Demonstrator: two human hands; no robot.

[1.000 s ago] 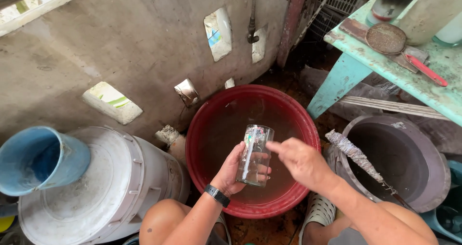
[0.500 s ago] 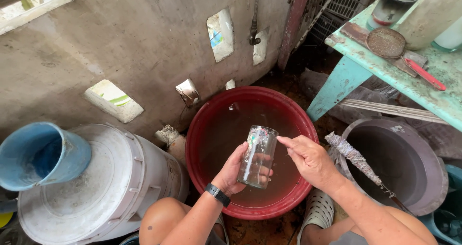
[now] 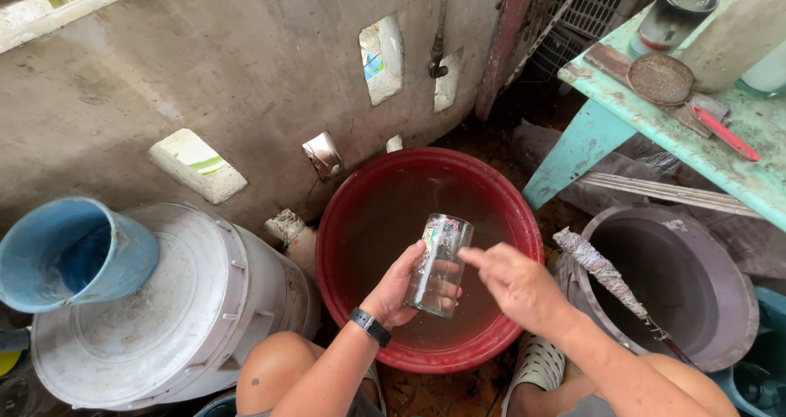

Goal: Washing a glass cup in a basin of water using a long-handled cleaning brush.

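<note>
One clear drinking glass [image 3: 440, 265] is held above the water of the red basin [image 3: 352, 220], near the basin's front edge and tilted a little with its mouth toward the wall. The left hand [image 3: 399, 288] grips it from the left side, fingers wrapped around its lower half, a black watch [image 3: 370, 327] on the wrist. The right hand [image 3: 514, 282] is just right of the glass, fingers loosely curled and holding nothing, its forefinger stretched out so that the tip touches or nearly touches the glass's side.

A second ago the right hand lay against the glass with its fingers over it; now it has drawn off to the right and only the forefinger reaches back. The glass and the left hand have hardly shifted over the basin.

Counted around the basin: one blue bucket [image 3: 70, 253] far to its left, resting on one white drum lid [image 3: 164, 302]; one grey tub [image 3: 696, 286] just to its right, with one wrapped stick [image 3: 598, 265] lying across the rim; one green table [image 3: 655, 130] beyond it to the right, bearing one round strainer with a red handle [image 3: 661, 79] and one dark cup [image 3: 675, 12].
</note>
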